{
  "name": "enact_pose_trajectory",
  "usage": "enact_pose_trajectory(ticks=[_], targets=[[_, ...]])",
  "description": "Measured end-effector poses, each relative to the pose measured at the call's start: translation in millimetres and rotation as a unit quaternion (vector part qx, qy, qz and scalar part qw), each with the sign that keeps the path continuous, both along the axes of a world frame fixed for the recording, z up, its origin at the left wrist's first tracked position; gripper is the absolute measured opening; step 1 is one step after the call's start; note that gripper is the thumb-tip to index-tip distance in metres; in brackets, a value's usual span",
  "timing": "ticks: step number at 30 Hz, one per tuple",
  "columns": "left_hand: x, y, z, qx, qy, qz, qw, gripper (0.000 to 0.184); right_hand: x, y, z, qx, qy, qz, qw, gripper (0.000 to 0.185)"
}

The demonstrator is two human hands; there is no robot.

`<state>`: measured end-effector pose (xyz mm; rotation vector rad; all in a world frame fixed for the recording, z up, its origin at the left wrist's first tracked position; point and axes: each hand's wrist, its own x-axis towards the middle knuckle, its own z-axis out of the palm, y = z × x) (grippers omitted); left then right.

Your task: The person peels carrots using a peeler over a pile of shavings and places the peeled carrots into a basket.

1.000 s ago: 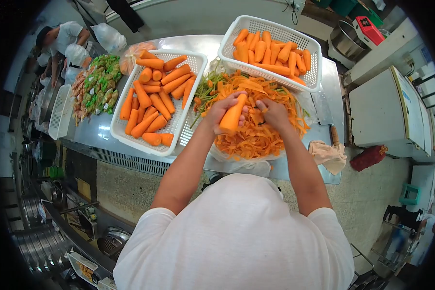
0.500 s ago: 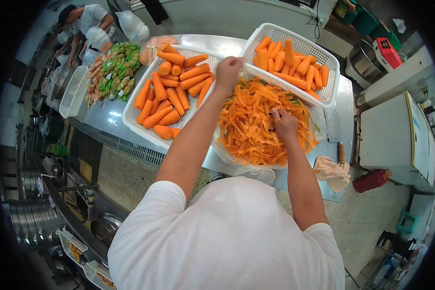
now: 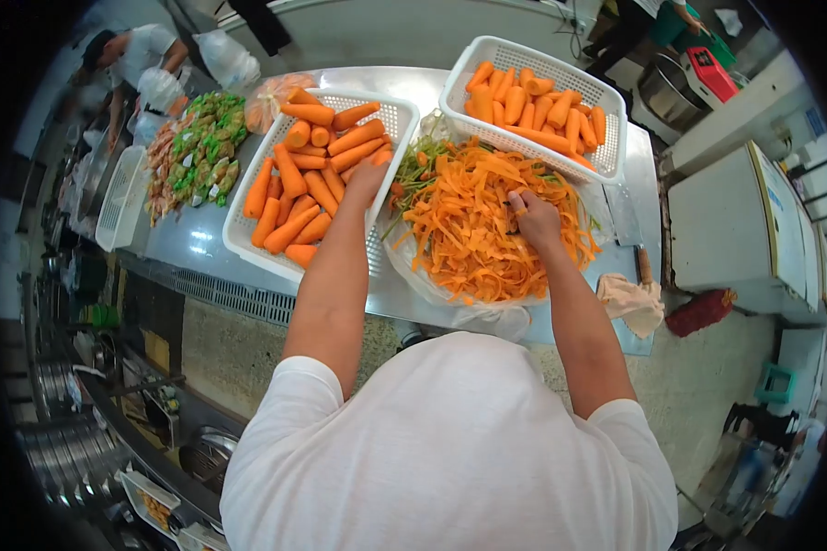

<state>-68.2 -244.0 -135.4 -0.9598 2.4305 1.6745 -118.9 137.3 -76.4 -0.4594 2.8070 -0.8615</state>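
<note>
My left hand (image 3: 366, 182) is down in the left white basket (image 3: 240, 246), its fingers closed over a carrot (image 3: 382, 157) at the right side of the pile. Whole orange carrots (image 3: 289, 174) fill that basket. Over a heap of carrot peelings (image 3: 459, 230) is my right hand (image 3: 535, 219), closed with the thumb on top. A small dark part shows under its fingers, too little to name. The peelings lie on a clear plastic bag (image 3: 423, 280), with green stems (image 3: 413, 170) at their far left edge.
A second white basket (image 3: 617, 138) of carrots stands behind the peelings. A cleaver (image 3: 623, 216) and a cloth (image 3: 632, 301) lie at the right. Green and tan pieces (image 3: 202, 147) are piled at the left of the metal table (image 3: 188, 225). A person (image 3: 142, 55) bends at far left.
My left hand has moved left and nearer, from between the baskets down into the left basket's carrots. My right hand stays over the peelings. Someone's arm and dark-clothed legs now show at the upper right.
</note>
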Motion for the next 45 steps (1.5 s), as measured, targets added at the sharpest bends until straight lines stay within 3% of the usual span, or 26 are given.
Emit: enact_pose_trajectory(ticks=[4,6,7,9,11,13,17,19,23,26,29,33,35,39,41,45], targets=[[31,21,51,0.122,-0.072,0.027,0.989,0.052,2,6,8,-0.023,0.016,0.002,1.0,0.05],[46,19,60,0.238,0.192,0.122,0.944,0.043,1,11,19,-0.084,-0.035,0.004,0.996,0.048],[55,16,74,0.3,0.246,0.093,0.917,0.041,-2,13,25,-0.086,-0.034,0.002,0.996,0.048],[75,42,117,0.307,0.285,0.076,0.905,0.042,6,20,34,-0.252,0.022,0.002,0.967,0.046],[84,72,146,0.313,0.329,0.06,0.889,0.044,7,20,53,-0.222,0.023,-0.005,0.975,0.046],[84,102,157,0.44,0.272,-0.014,0.856,0.045,11,13,72,-0.218,0.085,0.005,0.972,0.044],[82,172,142,0.43,0.168,-0.067,0.885,0.042,23,-11,98,-0.257,0.143,0.069,0.953,0.041],[82,204,139,0.355,0.109,-0.064,0.926,0.038,16,-15,93,-0.275,0.177,0.175,0.929,0.037],[83,224,136,0.399,0.087,-0.102,0.907,0.036,-9,3,55,-0.141,0.197,0.037,0.969,0.035],[72,227,129,0.397,0.098,-0.065,0.91,0.035,5,4,71,-0.249,0.174,0.06,0.951,0.037],[71,234,126,0.346,0.082,-0.073,0.932,0.036,-1,3,62,-0.233,0.154,0.135,0.951,0.038],[67,232,135,0.342,0.085,-0.074,0.933,0.036,-12,1,52,-0.207,0.237,0.047,0.948,0.035],[71,234,134,0.328,0.076,-0.064,0.94,0.036,-1,-2,64,-0.273,0.194,0.162,0.928,0.035],[66,232,130,0.368,0.095,-0.069,0.922,0.035,-16,-5,46,-0.175,0.258,0.067,0.948,0.036],[65,229,125,0.408,0.108,-0.05,0.905,0.036,-2,-7,65,-0.271,0.184,0.082,0.941,0.037],[65,228,123,0.408,0.08,-0.064,0.907,0.035,-16,-6,51,-0.221,0.167,0.117,0.954,0.037]])
